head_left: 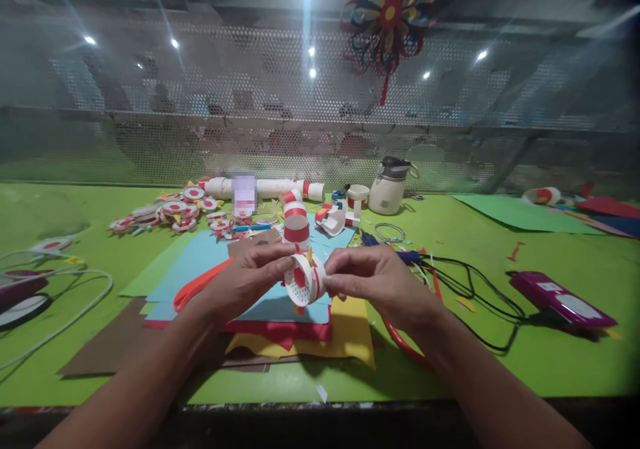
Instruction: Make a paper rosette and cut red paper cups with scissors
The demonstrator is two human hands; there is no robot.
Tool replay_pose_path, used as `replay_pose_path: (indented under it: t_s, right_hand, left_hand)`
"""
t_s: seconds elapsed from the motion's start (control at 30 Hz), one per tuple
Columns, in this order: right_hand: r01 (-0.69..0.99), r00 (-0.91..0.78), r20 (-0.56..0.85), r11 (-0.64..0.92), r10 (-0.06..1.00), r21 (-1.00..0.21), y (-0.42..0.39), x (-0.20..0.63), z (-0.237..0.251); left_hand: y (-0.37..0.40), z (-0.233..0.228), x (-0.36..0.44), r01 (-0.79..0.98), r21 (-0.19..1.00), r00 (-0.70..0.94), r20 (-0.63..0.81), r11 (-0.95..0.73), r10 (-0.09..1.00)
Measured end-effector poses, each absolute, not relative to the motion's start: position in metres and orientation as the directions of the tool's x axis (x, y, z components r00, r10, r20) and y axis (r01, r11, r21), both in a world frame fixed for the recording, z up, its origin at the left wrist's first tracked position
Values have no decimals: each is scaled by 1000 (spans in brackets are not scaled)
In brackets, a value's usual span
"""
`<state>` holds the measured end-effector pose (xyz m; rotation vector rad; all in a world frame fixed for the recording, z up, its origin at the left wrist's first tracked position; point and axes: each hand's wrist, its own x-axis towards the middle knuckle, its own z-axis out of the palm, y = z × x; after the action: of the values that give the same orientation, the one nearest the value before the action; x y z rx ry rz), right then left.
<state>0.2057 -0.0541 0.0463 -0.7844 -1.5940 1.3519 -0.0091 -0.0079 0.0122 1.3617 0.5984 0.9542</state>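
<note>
Between my two hands, above the stacked paper, is a small white paper ring (300, 282) with red trim, a red patch inside and a yellow pointed piece on top. My left hand (245, 272) grips its left rim with thumb and fingers. At the right side, my right hand (373, 276) pinches the ring's edge. Just behind it stands a white paper cylinder (296, 226) with red bands. Orange-handled scissors (200, 286) lie partly under my left hand. Sheets of light blue paper (170, 272) spread beneath both hands.
Several finished red-and-white discs (175, 207) are piled at the back left, beside a long white tube (270, 188). A cream bottle (387, 189) stands at the back. On the right are black cables (465, 282), a purple device (563, 299) and green paper (515, 212).
</note>
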Motion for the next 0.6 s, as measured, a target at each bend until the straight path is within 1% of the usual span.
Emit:
replay_pose_path:
  t_s: [0.2,0.3,0.37,0.47,0.53,0.6]
  right_hand:
    - [-118,-427,221,189,877,-975,-56,203,47]
    - [-112,-430,227,198,874,-974,-59,202,48]
    - [-115,-423,240,211,874,-971,-60,201,49]
    - [-129,-391,269,237,880,-963,-59,200,49]
    - [-127,-363,285,256,887,-958,-56,201,48]
    - [-111,-339,292,271,894,-956,-54,202,46]
  left_hand:
    - [-8,11,-3,-316,949,547,176,7,818]
    - [-9,13,-1,-316,948,577,157,42,801]
    - [-9,16,-1,-301,953,586,161,28,794]
    - [-10,22,-4,-286,954,543,238,-89,806]
    - [-12,26,-5,-282,936,482,328,-211,812]
    - [-16,28,-4,-242,905,416,423,-350,805]
